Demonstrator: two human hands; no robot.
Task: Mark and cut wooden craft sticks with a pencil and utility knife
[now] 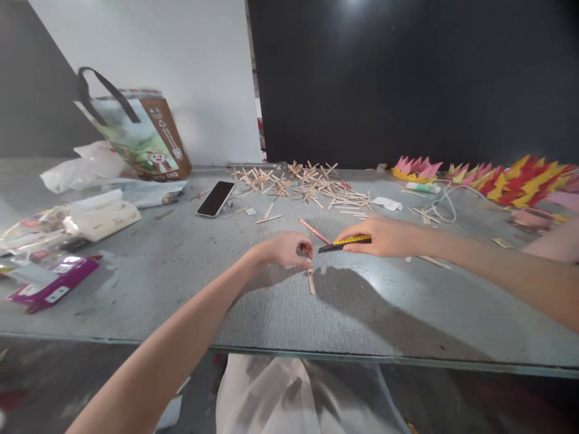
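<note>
My left hand (286, 249) is closed in a pinch on the top end of a thin wooden stick (311, 282) that lies on the grey table (190, 289). My right hand (384, 237) grips a yellow and black utility knife (344, 243), its tip pointing left toward the stick and my left fingers. A pink stick (313, 231) lies just behind the knife.
A pile of wooden sticks and crosses (304, 182) lies at the back, with a black phone (216, 198) to its left. A brown bag (140, 135) and plastic packets (54, 286) stand at the left. Pink, red and yellow paper shapes (511, 175) line the back right.
</note>
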